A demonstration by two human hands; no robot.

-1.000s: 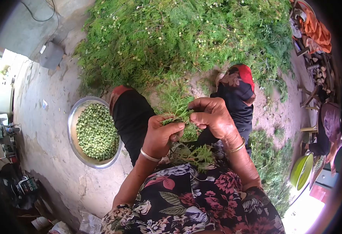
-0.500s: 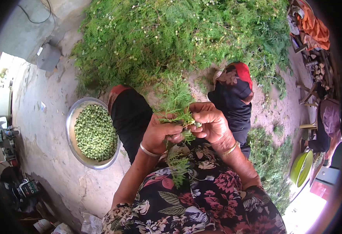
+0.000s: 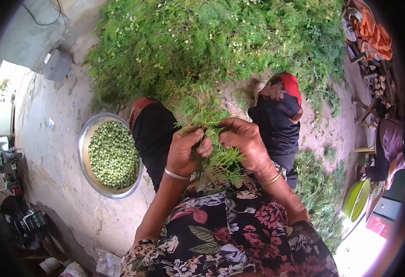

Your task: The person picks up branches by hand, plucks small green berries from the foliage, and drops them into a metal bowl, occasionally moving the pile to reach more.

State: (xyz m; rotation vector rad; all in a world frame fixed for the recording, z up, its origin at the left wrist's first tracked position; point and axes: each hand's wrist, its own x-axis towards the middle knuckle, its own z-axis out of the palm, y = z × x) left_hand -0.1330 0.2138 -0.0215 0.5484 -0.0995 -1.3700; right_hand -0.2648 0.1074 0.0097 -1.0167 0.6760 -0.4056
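My left hand [image 3: 184, 152] pinches a leafy evergreen sprig [image 3: 225, 162] between thumb and fingers, above my lap. Close beside it, my right hand [image 3: 247, 145] has its fingers curled in at the sprig's upper end; whatever lies inside them is hidden. Feathery green leaves hang below and between the two hands. On the floor to the left is a metal basin [image 3: 83, 159] holding many small, round green cones [image 3: 112, 157]. A large heap of cut evergreen branches [image 3: 202, 46], dotted with pale cones, spreads in front of my knees.
More loose greenery [image 3: 320, 194] lies on the floor at the right. Beyond it are a yellow-green basin [image 3: 357, 201] and another person [image 3: 391, 143], partly seen. Stacked firewood [image 3: 381, 85] stands at the far right, and a grey box-like object [image 3: 58, 66] at the upper left.
My right hand has come away from the cones it was pinching and moved slightly up and right. The sprig has turned, its leaves now hanging toward the right.
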